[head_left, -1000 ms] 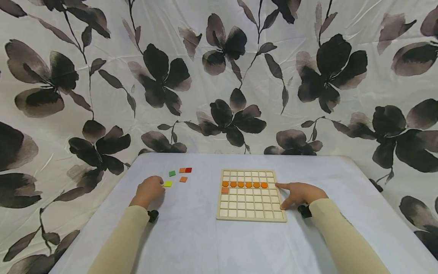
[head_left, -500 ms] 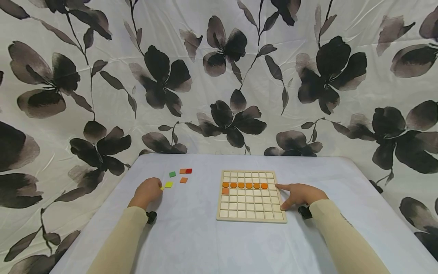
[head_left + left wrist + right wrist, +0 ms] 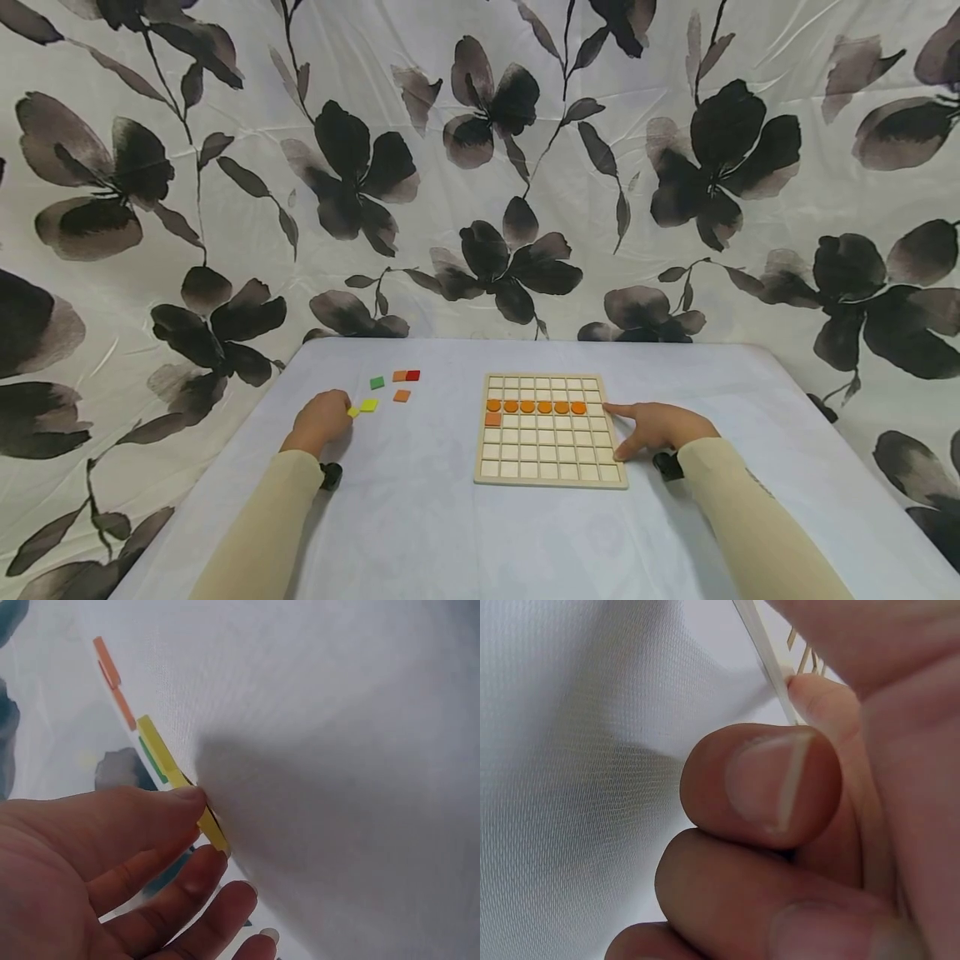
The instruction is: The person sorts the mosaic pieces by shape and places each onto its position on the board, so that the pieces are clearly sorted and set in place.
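Left of the board, my left hand (image 3: pixel 321 421) pinches a yellow square tile (image 3: pixel 211 829) between thumb and fingers, close over the cloth. A second yellow tile (image 3: pixel 368 406) lies right beside it. In the left wrist view the tiles show nearly edge-on. My right hand (image 3: pixel 662 423) is at the right edge of the wooden grid board (image 3: pixel 551 481), index finger and thumb touching its rim, the other fingers curled under. On the board, a row of several orange round discs (image 3: pixel 528 407) fills most of one row. An orange square tile (image 3: pixel 492 419) sits below the leftmost disc.
Beyond the yellow tiles lie a green tile (image 3: pixel 377 382), an orange tile (image 3: pixel 402 396), and another orange tile (image 3: pixel 399 376) against a red tile (image 3: pixel 413 376). A white cloth covers the table (image 3: pixel 420 533). Behind it hangs a flowered curtain (image 3: pixel 480 192).
My left hand has drawn slightly back toward me and left, and the yellow tile in its fingers has come into view. The right hand and the board have stayed in place.
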{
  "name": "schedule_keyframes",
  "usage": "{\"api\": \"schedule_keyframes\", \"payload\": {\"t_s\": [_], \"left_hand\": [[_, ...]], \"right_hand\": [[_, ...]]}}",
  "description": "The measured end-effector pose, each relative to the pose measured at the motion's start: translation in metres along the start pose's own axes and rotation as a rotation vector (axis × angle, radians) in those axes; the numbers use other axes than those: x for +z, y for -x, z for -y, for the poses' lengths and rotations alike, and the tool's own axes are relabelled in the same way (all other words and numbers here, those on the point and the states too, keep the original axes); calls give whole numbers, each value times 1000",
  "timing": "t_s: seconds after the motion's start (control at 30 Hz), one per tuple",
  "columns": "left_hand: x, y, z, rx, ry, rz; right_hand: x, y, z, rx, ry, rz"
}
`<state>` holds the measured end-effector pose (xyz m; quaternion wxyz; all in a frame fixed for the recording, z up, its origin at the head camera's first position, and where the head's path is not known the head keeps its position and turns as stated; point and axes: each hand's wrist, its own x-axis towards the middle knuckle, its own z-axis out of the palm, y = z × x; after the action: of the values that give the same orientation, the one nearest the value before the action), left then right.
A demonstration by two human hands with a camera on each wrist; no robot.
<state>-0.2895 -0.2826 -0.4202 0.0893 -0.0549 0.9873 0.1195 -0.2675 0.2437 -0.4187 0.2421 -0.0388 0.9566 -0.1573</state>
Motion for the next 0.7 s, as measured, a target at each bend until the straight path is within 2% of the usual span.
{"api": "schedule_keyframes", "payload": {"t_s": [0.33,0.7], "left_hand": [[0,0,3,-7,19,20],[-2,0,-4,15,75,11]], "right_hand": [[2,-1,0,-1,-10,2],[-1,-2,-1,-1,0,-3]]}}
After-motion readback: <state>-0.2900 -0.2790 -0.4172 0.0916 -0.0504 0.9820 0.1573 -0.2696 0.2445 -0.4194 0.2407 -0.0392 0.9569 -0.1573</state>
